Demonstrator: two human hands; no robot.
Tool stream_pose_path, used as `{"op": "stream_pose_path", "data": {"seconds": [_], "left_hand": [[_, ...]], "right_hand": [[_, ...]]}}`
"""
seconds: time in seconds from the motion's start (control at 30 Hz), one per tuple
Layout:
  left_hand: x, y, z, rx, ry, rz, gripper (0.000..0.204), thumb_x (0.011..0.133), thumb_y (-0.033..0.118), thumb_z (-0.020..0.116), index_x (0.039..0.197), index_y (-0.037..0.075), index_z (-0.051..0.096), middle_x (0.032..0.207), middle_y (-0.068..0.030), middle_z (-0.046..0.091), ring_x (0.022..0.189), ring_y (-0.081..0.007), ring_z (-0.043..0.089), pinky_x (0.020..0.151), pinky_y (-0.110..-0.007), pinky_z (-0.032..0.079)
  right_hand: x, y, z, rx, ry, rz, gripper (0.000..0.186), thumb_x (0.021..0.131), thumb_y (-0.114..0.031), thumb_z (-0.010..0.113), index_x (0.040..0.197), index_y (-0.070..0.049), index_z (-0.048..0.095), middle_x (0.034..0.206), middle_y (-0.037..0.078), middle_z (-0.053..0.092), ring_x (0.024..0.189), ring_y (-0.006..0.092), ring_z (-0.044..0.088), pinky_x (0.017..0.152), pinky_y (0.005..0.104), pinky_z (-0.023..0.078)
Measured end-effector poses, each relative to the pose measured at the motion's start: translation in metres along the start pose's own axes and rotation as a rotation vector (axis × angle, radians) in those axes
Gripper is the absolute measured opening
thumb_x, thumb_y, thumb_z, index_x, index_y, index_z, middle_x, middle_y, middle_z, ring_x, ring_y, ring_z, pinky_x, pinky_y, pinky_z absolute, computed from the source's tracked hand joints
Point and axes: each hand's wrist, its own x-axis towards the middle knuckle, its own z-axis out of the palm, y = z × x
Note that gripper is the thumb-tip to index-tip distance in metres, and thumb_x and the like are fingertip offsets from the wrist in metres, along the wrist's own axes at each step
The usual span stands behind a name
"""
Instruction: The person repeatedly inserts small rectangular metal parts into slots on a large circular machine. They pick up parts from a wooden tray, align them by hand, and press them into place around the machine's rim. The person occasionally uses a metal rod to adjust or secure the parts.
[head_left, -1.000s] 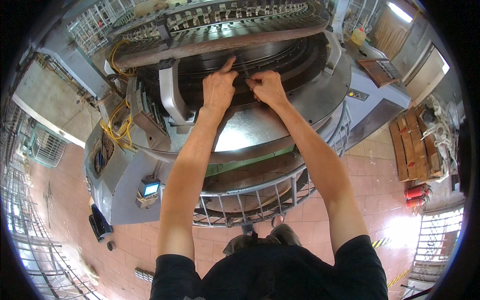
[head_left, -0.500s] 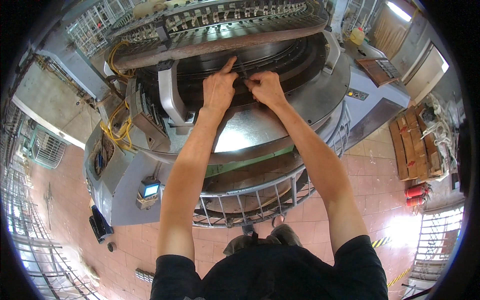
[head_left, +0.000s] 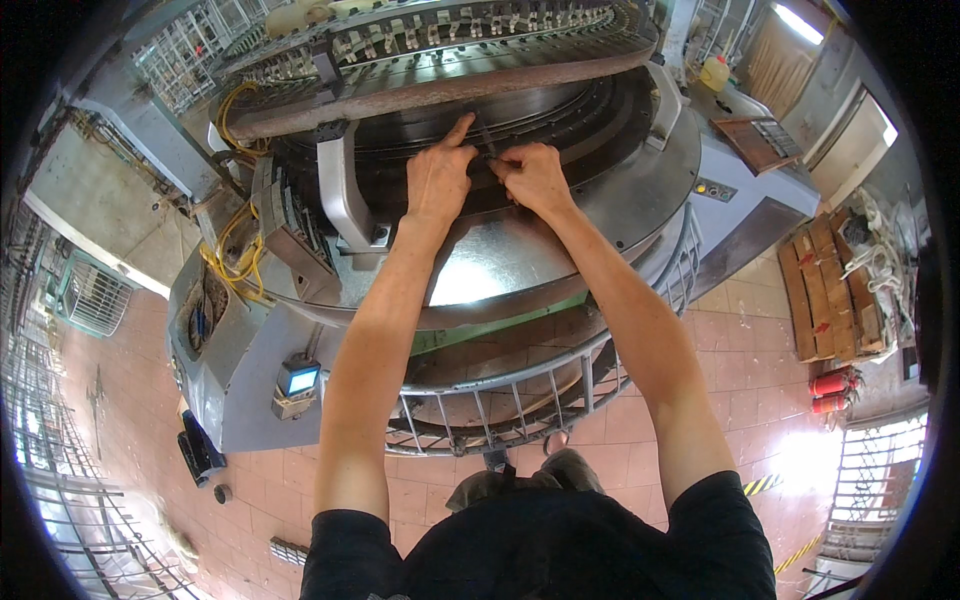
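Note:
A large circular knitting machine stands in front of me, and both my arms reach over its polished metal rim. My left hand rests over the dark grooved ring, index finger stretched toward the inner cylinder, the other fingers partly curled. Close beside it on the right, my right hand is closed in a pinch at the lower end of a thin dark strip. That strip stands up between the two hands against the ring. The right fingertips partly hide its lower end.
A silver bracket rises left of my hands, under the overhanging rusty ring. Yellow cables and a small lit screen are at the left. A curved metal guard rail runs below my arms. Red fire extinguishers stand at the right.
Both hands keep nearly the same place. The thin strip between them shows slightly more clearly and has shifted a little.

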Motion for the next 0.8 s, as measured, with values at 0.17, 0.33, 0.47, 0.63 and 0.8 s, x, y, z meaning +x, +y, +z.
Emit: {"op": "stream_pose_path", "data": {"seconds": [0.17, 0.33, 0.47, 0.63, 0.8], "left_hand": [[0.0005, -0.0003, -0.0003, 0.011, -0.02, -0.006, 0.029, 0.069, -0.009, 0.066, 0.092, 0.005, 0.075, 0.148, 0.0026, 0.055, 0.093, -0.0326, 0.072, 0.079, -0.045, 0.058], [0.0011, 0.0007, -0.0007, 0.012, -0.03, -0.016, 0.029, 0.07, -0.009, 0.066, 0.094, 0.005, 0.076, 0.148, 0.0029, 0.055, 0.093, -0.0322, 0.072, 0.079, -0.045, 0.058], [0.0012, 0.001, -0.0008, 0.022, -0.034, -0.018, 0.028, 0.071, -0.008, 0.066, 0.093, 0.006, 0.076, 0.149, 0.0028, 0.054, 0.093, -0.0321, 0.072, 0.079, -0.045, 0.058], [0.0013, 0.0003, -0.0006, 0.011, -0.038, -0.015, 0.028, 0.071, -0.008, 0.066, 0.094, 0.006, 0.076, 0.149, 0.0028, 0.054, 0.092, -0.0321, 0.072, 0.078, -0.045, 0.058], [0.0012, 0.0003, 0.0006, 0.013, -0.031, -0.009, 0.028, 0.07, -0.009, 0.066, 0.092, 0.005, 0.076, 0.149, 0.0027, 0.054, 0.092, -0.0324, 0.072, 0.078, -0.045, 0.058]], "right_hand": [[-0.0002, -0.0008, -0.0001, -0.007, 0.019, -0.021, 0.02, 0.086, -0.015, 0.068, 0.091, 0.002, 0.077, 0.07, 0.021, 0.07, 0.063, 0.031, 0.071, 0.067, 0.0397, 0.057], [0.0, -0.0008, 0.0004, -0.003, 0.024, -0.027, 0.019, 0.086, -0.015, 0.068, 0.089, 0.002, 0.077, 0.069, 0.021, 0.07, 0.062, 0.0312, 0.071, 0.068, 0.0397, 0.057], [0.0018, 0.0029, 0.0023, 0.004, 0.025, -0.005, 0.02, 0.085, -0.015, 0.068, 0.089, 0.002, 0.076, 0.07, 0.022, 0.069, 0.064, 0.0326, 0.071, 0.069, 0.04, 0.057], [0.0035, 0.0065, 0.0049, -0.036, 0.059, -0.045, 0.021, 0.083, -0.017, 0.069, 0.09, 0.001, 0.077, 0.076, 0.023, 0.07, 0.073, 0.0363, 0.072, 0.075, 0.0416, 0.057], [0.0035, 0.0045, 0.0039, -0.055, 0.061, -0.028, 0.021, 0.082, -0.017, 0.07, 0.09, 0.0, 0.077, 0.085, 0.024, 0.072, 0.083, 0.0388, 0.071, 0.081, 0.0424, 0.056]]}}
